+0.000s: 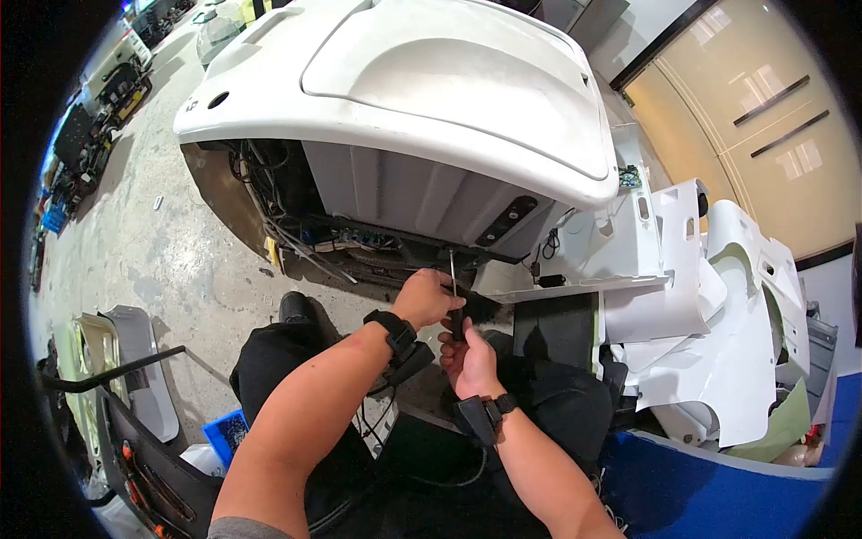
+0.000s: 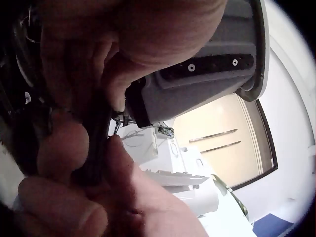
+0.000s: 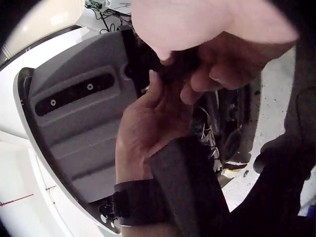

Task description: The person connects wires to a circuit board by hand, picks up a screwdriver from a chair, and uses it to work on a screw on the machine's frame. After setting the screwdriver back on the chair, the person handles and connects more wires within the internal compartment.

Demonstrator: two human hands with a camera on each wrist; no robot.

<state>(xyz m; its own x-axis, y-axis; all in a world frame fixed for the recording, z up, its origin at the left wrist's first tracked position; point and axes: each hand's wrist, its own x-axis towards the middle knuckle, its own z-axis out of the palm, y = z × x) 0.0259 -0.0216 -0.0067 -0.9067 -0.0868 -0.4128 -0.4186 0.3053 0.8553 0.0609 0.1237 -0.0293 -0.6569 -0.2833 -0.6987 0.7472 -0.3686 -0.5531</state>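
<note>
My left hand and right hand both curl round black screwdriver handle — shaft points up into dark underside of white shell, tip at black bracket.

The screwdriver has a thin bright metal shaft and a dark handle. It stands nearly upright, tip toward twelve o'clock, reaching up to the dark underside of the white machine body, whose shell is tilted open above it. The left hand wraps the shaft where it meets the handle, and the right hand, just below at six o'clock, grips the handle's lower end. In the wrist views the handle shows only as a dark bar between the curled fingers
</note>
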